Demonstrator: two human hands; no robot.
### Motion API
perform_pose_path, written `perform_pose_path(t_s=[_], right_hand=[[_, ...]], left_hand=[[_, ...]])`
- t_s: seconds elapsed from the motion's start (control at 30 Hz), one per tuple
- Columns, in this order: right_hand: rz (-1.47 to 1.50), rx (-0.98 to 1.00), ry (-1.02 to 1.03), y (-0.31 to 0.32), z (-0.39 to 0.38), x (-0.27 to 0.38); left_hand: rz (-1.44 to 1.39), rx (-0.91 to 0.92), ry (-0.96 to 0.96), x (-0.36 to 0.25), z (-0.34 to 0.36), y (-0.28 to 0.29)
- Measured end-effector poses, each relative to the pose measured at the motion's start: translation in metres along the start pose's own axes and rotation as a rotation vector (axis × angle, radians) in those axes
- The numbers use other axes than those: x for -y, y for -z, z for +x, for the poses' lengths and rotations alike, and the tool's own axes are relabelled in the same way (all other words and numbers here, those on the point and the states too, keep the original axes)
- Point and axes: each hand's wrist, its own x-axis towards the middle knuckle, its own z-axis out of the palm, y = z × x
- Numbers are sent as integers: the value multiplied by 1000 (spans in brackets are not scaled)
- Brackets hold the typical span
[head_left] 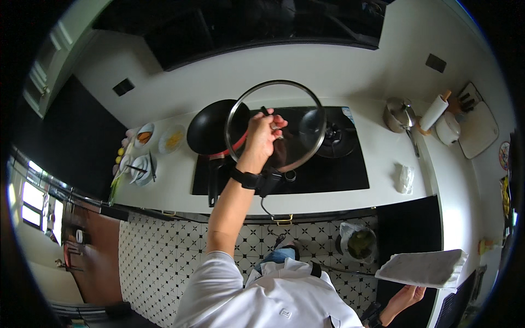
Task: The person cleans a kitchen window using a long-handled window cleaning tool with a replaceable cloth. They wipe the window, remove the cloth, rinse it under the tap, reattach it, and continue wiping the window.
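While the person stands at the stove, the view from the head camera shows, biggest first:

- white counter (383, 158) running along the wall, black cooktop (339, 169) set into it
- glass lid (276, 126) with metal rim, lifted and tilted above the cooktop, between the pan and the right burner
- black frying pan (210, 128) on the left burner, red-edged handle pointing toward the person, partly behind the lid
- folded white cloth (424, 268) held low on the right, away from the counter
- left hand (262, 134) raised, fingers curled tight round the lid's knob; black watch on the wrist
- right hand (404, 298) low at the frame edge, under the cloth; palm open-ish, grip on the cloth cannot be told
- steel pot (399, 115) on the counter right of the cooktop, paper roll (435, 112) just beside it
- small plates (158, 139) with food left of the pan, bowl (139, 167) with utensils near them
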Motion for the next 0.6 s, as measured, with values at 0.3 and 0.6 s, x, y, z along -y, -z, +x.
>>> perform_pose_path(t_s=[0.3,0.6], right_hand=[[7,83,8,-30,1,-12],[-17,37,-10,-43,1,-14]], left_hand=[[6,-293,-19,-63,112,164],[59,-531,-14,-54,171,227]])
